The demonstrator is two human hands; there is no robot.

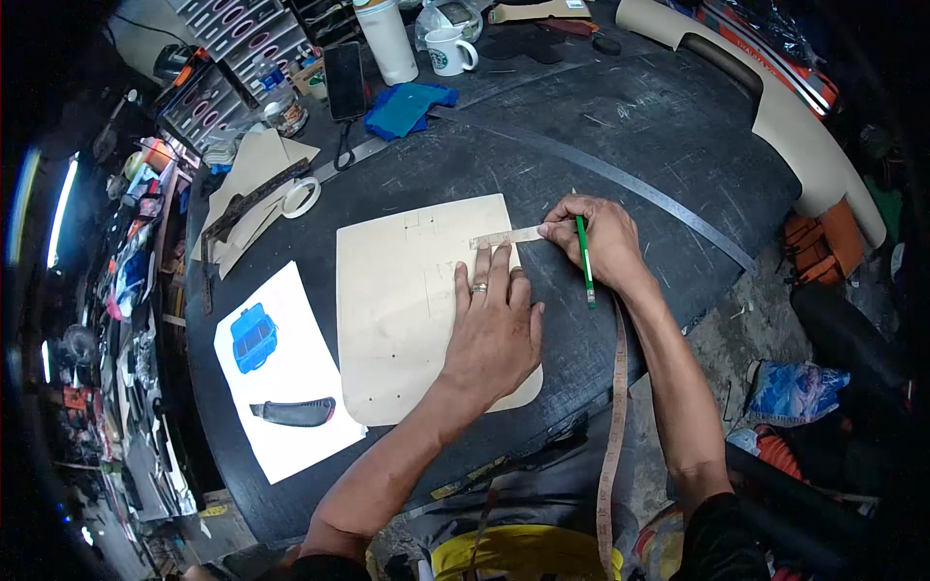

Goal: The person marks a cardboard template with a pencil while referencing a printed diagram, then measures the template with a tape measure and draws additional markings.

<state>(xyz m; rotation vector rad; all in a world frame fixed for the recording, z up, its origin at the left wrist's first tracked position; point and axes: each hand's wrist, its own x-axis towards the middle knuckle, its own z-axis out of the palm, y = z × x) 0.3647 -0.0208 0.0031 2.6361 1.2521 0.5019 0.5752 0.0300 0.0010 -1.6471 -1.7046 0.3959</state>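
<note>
A tan pattern board (387, 310) with rounded lower corners lies on the dark table, bearing pencil lines and small dots. My left hand (495, 320) rests flat on its right half, fingers stretched out, fingertips at the end of a tape measure (504, 237). Beyond the board's right edge, my right hand (603, 237) pinches the tape between thumb and finger. A green pencil (585, 254) is also held in that hand. From there the tape hangs over the table's front edge toward my lap.
Left of the board, a folding knife (295, 412) lies on a white sheet (291, 353) with a blue bag picture. A long metal ruler (639, 189) crosses the table behind my right hand. Farther back are a tape roll (301, 198), blue cloth (407, 109), phone (345, 82), tumbler (389, 44) and mug (448, 53).
</note>
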